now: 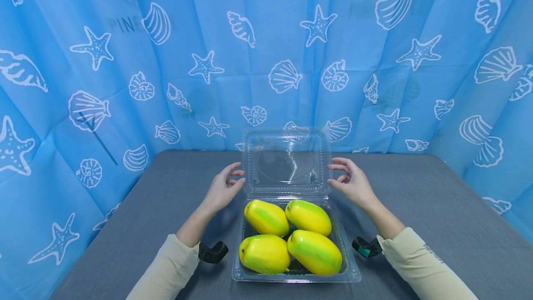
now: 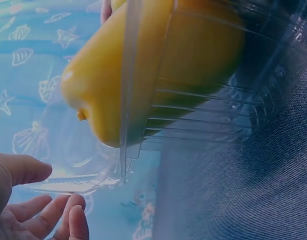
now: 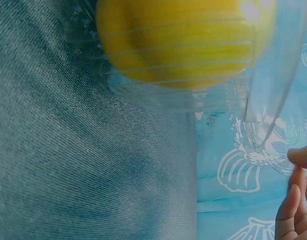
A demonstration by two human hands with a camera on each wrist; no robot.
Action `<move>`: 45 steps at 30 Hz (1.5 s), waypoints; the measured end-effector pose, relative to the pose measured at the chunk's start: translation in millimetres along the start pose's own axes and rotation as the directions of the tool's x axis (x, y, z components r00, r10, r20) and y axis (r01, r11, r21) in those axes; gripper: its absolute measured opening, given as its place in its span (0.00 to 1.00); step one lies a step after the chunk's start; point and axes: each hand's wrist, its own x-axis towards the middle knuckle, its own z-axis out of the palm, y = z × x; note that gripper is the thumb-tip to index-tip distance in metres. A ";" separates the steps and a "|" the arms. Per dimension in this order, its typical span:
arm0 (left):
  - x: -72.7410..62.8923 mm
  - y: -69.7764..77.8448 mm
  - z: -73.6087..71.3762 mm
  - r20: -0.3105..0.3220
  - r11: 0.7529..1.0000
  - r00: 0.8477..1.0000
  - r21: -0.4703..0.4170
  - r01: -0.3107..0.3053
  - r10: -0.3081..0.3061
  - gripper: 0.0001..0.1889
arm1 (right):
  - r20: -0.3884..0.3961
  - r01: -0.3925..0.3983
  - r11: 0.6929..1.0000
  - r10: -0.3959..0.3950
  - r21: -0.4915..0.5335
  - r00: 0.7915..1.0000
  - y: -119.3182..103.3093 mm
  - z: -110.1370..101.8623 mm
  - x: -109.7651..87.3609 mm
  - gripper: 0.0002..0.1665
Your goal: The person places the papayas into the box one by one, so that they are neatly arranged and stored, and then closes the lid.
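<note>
A clear plastic clamshell box (image 1: 297, 279) lies with its lid (image 1: 287, 161) raised at the back. Several yellow-green fruits (image 1: 314, 252), papaya-like in shape, fill its base in two rows. At the lid's left edge is my left hand (image 1: 222, 189), thumb and curled fingers on either side of the rim in the left wrist view. My right hand (image 1: 353, 183) pinches the opposite edge between thumb and fingertips. In the left wrist view, a fruit (image 2: 101, 85) with a small stem nub shows above the box's rim; another fruit (image 3: 183, 45) shows through the ribbed wall in the right wrist view.
The box stands on a table with a grey cloth (image 1: 416, 198). Behind and beside it hangs a blue curtain (image 1: 266, 36) with white shells and starfish. Dark wrist straps (image 1: 213, 252) sit at both sleeve cuffs, beside the box.
</note>
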 end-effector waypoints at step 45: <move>-7.6 14.8 -13.5 0.085 0.991 0.996 -0.137 0.006 0.005 0.23 | 0.059 -0.020 0.998 0.017 0.055 0.998 -21.0 -18.4 -12.9 0.25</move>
